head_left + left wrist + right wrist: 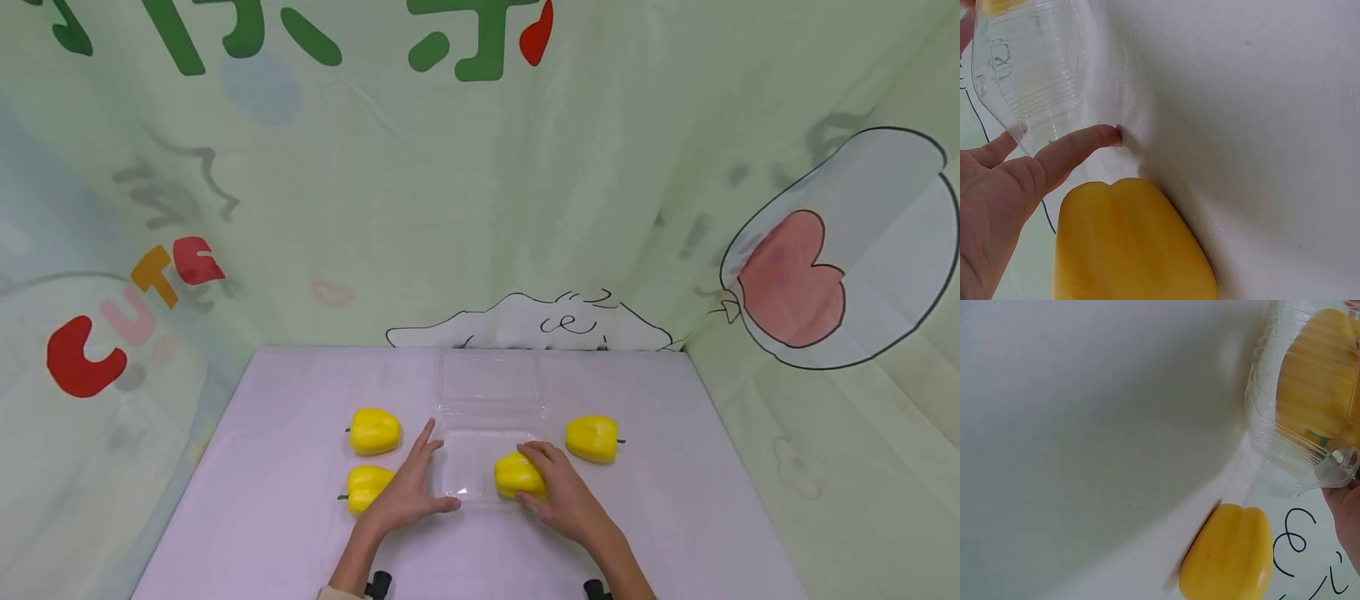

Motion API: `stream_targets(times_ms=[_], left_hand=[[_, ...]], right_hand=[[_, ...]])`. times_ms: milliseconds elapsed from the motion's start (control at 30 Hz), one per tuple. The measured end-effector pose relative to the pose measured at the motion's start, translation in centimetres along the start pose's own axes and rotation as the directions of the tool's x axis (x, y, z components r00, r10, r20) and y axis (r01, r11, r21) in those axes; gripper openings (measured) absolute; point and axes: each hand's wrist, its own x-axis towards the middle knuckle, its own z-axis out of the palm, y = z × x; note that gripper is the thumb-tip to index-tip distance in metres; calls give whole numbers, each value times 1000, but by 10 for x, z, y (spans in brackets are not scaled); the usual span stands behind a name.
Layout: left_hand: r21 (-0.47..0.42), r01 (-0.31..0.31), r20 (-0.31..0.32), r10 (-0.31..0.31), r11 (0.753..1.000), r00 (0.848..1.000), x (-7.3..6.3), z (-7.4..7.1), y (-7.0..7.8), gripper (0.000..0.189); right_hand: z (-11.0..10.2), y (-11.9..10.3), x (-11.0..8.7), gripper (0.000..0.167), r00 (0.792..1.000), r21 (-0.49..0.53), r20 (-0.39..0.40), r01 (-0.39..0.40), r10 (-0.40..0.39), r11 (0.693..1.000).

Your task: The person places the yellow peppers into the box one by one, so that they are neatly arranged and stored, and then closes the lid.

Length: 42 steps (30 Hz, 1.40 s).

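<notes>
A clear plastic clamshell box [468, 471] lies with its lid [491, 379] folded back behind it. My right hand [558, 496] grips a yellow bell pepper [519, 475] inside the right part of the box; in the right wrist view that pepper [1313, 375] shows through the clear wall. At the box's left edge my left hand [408, 492] is spread, thumb apart from the fingers, steadying nothing visibly gripped. Close beside its wrist sits another yellow bell pepper [366, 487], large in the left wrist view [1132, 244] and partly hidden by the hand in the head view.
Farther back on the left stands a yellow bell pepper [375, 431]. One more yellow bell pepper [592, 439] lies right of the box. All rest on a pale cloth-covered table [660, 533], bounded by a printed curtain [465, 192] behind and at both sides.
</notes>
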Motion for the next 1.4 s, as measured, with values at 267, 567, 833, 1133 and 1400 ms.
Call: stream_targets(times_ms=[267, 567, 833, 1133, 1400], left_hand=[[-9, 0, -4, 0, 1000, 1000, 1, 1, -1, 100], [-16, 8, -5, -9, 1000, 1000, 2, 1, -1, 100], [-21, 8, -4, -9, 1000, 1000, 2, 1, 0, 101], [-18, 8, -8, -8, 1000, 1000, 1, 0, 0, 101], [-7, 13, -7, -13, 1000, 1000, 2, 1, -2, 102]], right_hand=[[2, 0, 1, 71, 999, -57, 37, -8, 10, 998], [2, 1, 3, 70, 999, -75, 48, 21, -18, 997], [4, 1, 4, 67, 998, -88, 51, 26, -22, 996], [1, -3, 3, 68, 999, -63, 48, 19, -16, 998], [-7, -4, 1, 61, 999, -54, 14, 32, -31, 998]])
